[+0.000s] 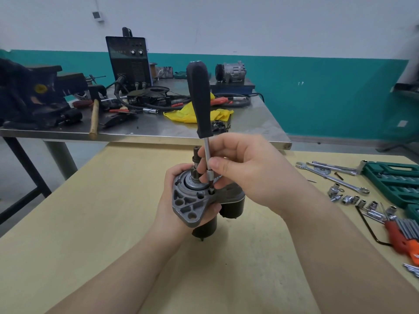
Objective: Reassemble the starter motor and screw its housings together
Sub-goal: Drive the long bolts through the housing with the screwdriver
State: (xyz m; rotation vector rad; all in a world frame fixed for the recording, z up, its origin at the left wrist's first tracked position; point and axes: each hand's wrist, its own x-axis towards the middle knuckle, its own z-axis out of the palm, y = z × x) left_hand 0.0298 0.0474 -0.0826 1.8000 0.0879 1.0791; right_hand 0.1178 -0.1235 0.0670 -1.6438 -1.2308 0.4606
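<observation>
The starter motor stands upright on the wooden table, grey flange housing on top, black body below, shaft pointing up. My left hand grips it from the left, fingers wrapped under the flange. A screwdriver with a long black handle stands nearly upright, its bit seated in a screw hole at the flange's right side. My right hand pinches the screwdriver's metal shank between thumb and fingers, just above the bit; the handle is free above.
Loose sockets, wrenches, a red hex-key set and a green tool case lie on the right of the table. Behind stands a steel bench with a welder, a vise, a hammer and a yellow rag.
</observation>
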